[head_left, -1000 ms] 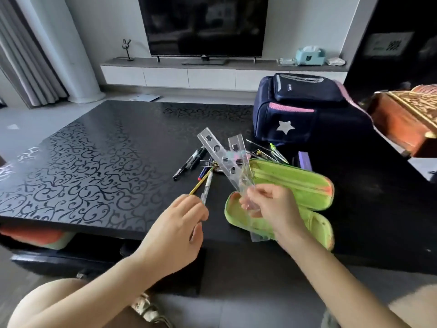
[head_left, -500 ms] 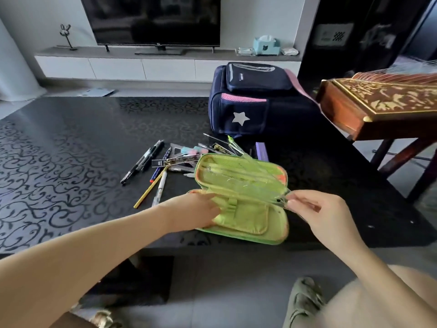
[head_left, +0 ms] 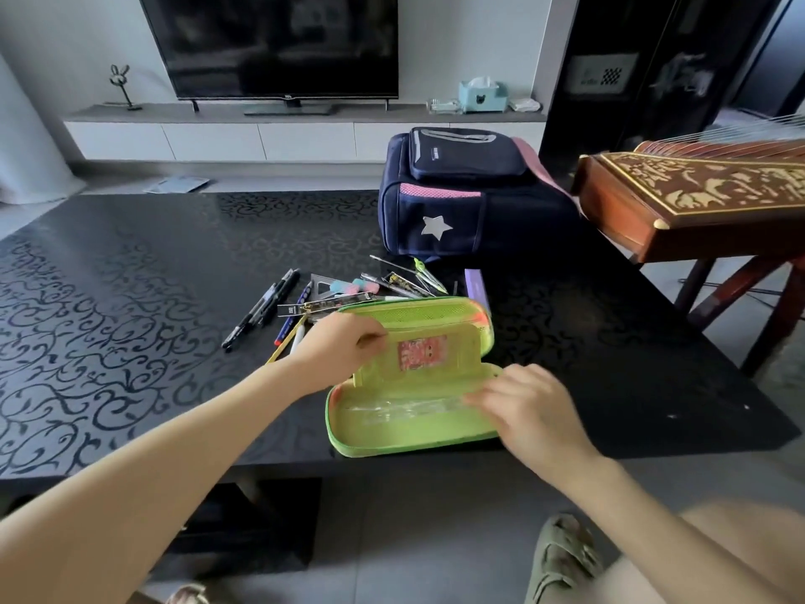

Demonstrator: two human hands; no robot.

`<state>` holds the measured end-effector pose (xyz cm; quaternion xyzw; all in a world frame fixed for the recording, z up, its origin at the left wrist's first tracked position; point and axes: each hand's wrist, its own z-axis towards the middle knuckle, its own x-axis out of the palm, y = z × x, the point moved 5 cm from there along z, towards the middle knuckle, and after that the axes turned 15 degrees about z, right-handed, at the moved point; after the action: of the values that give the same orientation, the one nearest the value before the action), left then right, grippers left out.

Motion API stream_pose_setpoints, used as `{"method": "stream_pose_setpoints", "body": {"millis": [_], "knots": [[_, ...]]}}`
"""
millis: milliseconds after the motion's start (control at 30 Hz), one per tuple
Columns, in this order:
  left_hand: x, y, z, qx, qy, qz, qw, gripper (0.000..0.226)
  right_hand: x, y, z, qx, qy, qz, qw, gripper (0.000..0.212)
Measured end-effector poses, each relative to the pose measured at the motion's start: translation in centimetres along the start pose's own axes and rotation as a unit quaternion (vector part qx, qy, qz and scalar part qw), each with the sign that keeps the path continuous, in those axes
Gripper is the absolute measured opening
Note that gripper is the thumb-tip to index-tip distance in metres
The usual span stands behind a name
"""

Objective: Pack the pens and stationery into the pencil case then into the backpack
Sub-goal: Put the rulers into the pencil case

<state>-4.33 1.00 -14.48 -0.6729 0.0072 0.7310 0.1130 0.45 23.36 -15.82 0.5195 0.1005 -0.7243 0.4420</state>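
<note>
While the green pencil case [head_left: 405, 431] is lying open at the near edge of the black surface [head_left: 130, 298], its lid is leaning back toward the loose pens [head_left: 261, 306], and the navy backpack [head_left: 457, 202] is standing just beyond them. The left hand [head_left: 344, 342] is pinching the upper left edge of the inner flap [head_left: 461, 355] and holding it up off the lower tray. The right hand [head_left: 527, 398] is reaching over the tray's right end, where clear rulers [head_left: 392, 407] are lying. Blur is hiding its fingers, so I cannot tell whether it is gripping the rulers or only pressing them flat.

The case is looking like a light, half-stiff shell on a soft hinge, so it is probably best taken by the rim of one half, not by the floppy flap. The rulers are looking thin, slick and springy, and they are likely to slide out. The pens are probably rolling easily on this glossy top.

The tray is sitting close to the front edge, so a pull toward the person is risking a drop. Open room is lying to the left. To the right, a carved wooden instrument [head_left: 697, 198] is standing close beside the backpack and narrowing the way in.
</note>
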Motion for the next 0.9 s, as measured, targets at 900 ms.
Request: {"method": "stream_pose_setpoints", "body": {"millis": [900], "knots": [[1.5, 5.7, 0.6, -0.264, 0.017, -0.074, 0.962, 0.047, 2.4, -10.3, 6.8, 0.483, -0.012, 0.228, 0.845, 0.056]]}}
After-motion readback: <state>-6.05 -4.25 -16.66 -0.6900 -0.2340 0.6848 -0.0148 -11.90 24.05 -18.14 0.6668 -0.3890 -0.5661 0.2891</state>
